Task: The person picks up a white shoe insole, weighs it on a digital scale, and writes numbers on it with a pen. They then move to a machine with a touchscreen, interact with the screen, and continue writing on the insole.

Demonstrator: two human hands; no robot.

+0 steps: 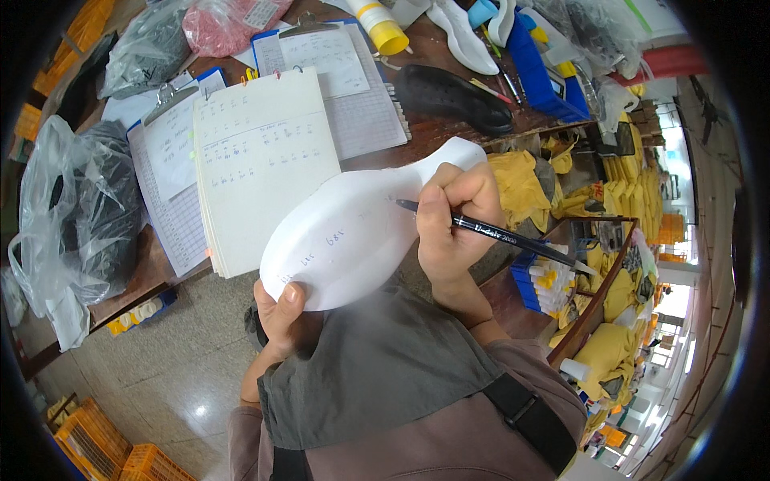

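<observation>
A white, shoe-sole-shaped piece (353,228) is held up in front of me, its broad end toward the lower left. My left hand (281,313) grips that broad end, with the thumb pressed on the upper face. In my right hand (457,216) is a black pen (513,238), its tip touching or just over the face near the narrow part. Small handwritten marks run along the piece. Beyond it lies an open notebook (265,152) with handwritten rows on its page.
Clipboards (172,152) with paper forms lie under and beside the notebook. A black sole-shaped piece (453,100), a white one (464,40) and a blue bin (553,88) stand on the wooden table. Plastic bags (88,208) crowd the left. Orange crates (96,441) sit on the floor.
</observation>
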